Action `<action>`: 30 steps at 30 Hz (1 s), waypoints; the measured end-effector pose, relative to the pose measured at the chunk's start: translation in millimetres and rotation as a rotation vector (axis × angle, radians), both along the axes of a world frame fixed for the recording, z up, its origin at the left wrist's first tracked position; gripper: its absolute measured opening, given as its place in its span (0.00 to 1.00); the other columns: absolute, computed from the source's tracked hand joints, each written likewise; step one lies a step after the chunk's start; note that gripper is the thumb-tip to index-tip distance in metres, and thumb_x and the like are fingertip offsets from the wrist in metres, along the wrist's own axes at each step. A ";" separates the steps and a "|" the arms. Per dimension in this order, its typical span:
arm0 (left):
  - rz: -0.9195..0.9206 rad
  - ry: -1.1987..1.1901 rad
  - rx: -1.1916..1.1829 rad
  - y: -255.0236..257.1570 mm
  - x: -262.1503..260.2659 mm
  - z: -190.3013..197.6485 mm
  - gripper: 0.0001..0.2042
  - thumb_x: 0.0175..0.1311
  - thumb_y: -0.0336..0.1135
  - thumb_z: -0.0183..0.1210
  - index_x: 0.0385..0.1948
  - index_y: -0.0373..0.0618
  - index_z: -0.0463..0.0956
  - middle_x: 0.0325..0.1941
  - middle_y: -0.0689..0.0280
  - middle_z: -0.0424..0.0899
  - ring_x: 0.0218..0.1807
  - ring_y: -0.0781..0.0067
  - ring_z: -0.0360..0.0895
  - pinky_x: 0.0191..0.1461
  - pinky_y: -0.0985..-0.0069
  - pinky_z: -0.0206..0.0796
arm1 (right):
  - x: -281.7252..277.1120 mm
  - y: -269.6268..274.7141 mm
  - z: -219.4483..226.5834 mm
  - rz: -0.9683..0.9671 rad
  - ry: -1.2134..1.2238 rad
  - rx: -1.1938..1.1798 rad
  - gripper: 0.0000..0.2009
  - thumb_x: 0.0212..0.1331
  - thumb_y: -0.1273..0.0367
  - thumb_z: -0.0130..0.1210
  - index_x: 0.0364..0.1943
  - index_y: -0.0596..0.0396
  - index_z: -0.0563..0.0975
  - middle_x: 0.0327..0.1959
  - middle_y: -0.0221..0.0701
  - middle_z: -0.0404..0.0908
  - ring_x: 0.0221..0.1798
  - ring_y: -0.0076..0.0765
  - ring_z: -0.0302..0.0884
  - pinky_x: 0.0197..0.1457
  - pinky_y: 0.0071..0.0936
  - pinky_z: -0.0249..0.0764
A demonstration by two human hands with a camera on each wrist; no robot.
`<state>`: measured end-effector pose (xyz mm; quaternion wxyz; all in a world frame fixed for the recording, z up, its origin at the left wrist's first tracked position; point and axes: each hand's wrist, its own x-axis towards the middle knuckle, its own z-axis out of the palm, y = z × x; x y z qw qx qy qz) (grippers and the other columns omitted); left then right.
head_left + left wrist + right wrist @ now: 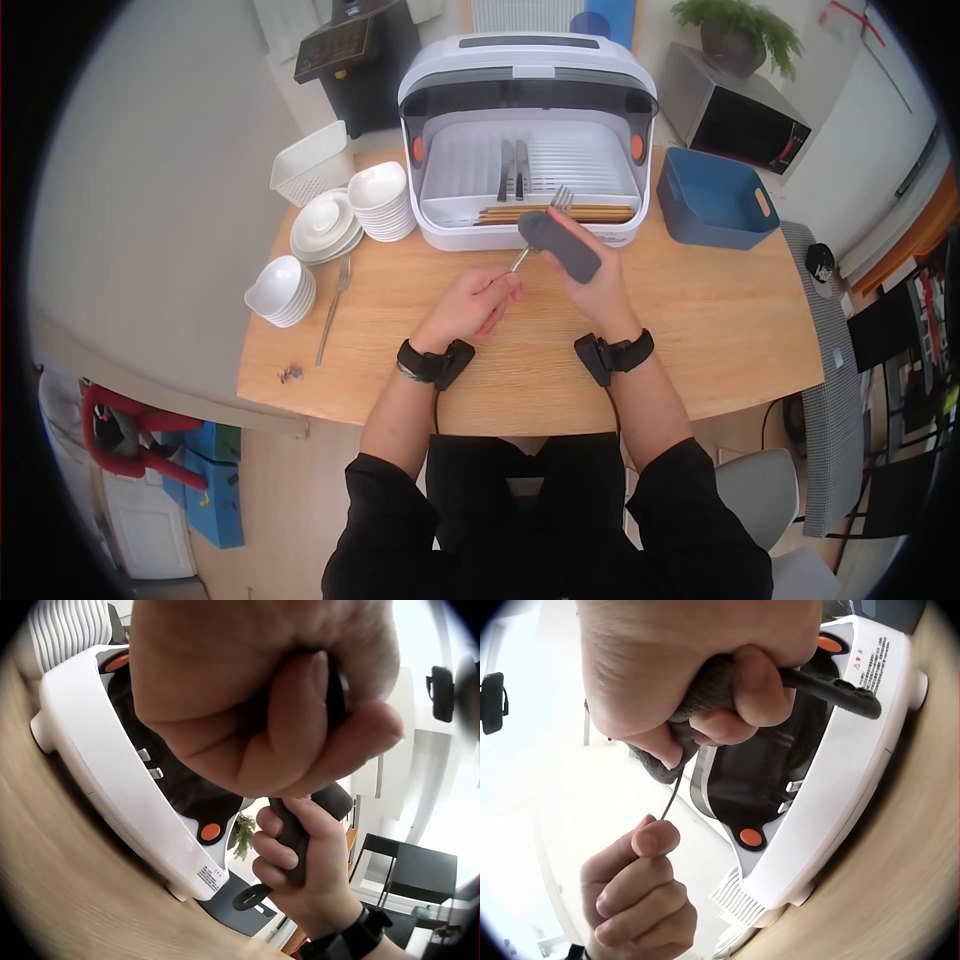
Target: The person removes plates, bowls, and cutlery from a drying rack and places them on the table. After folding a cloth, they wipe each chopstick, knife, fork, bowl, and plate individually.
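A metal fork (519,260) is held between both hands over the table, in front of the white dish cabinet (455,238). My left hand (467,308) pinches its handle end, with curled fingers, as the right wrist view also shows at the handle (673,796). My right hand (598,292) grips a dark grey cloth (568,248) folded over the fork's middle; the tines (563,198) stick out beyond it. In the left wrist view the right hand (319,859) has its fingers curled round the cloth (296,840). The cloth hides part of the fork.
Inside the cabinet lie two knives (521,168) and wooden chopsticks (600,214). On the left are stacked white bowls (383,205), plates (320,225), more bowls (282,290), a white basket (312,165) and another fork (331,318). A blue bin (712,215) stands on the right.
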<state>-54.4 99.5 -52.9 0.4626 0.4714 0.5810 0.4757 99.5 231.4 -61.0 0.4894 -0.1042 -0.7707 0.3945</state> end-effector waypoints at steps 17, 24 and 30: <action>0.030 -0.068 0.160 -2.1 -4.9 3.5 0.14 0.74 0.38 0.47 0.34 0.38 0.78 0.11 0.74 0.67 0.14 0.87 0.62 0.20 0.85 0.52 | 17.4 17.0 18.0 0.081 0.136 -0.952 0.09 0.61 0.65 0.60 0.35 0.54 0.73 0.19 0.23 0.69 0.11 0.15 0.59 0.11 0.17 0.49; 0.311 -0.248 0.373 4.9 -17.4 -7.5 0.15 0.74 0.40 0.48 0.46 0.38 0.77 0.25 0.74 0.71 0.27 0.86 0.67 0.30 0.85 0.56 | 4.0 -0.3 7.6 0.382 -0.078 -1.059 0.11 0.60 0.62 0.61 0.35 0.52 0.72 0.20 0.23 0.70 0.12 0.16 0.59 0.11 0.16 0.48; 0.438 -0.563 0.595 11.5 -24.1 -10.2 0.14 0.73 0.38 0.50 0.49 0.37 0.74 0.28 0.70 0.77 0.33 0.75 0.77 0.38 0.78 0.68 | 2.2 -3.4 0.4 0.509 -0.154 -1.232 0.12 0.65 0.57 0.56 0.34 0.49 0.72 0.22 0.23 0.71 0.15 0.14 0.61 0.13 0.14 0.51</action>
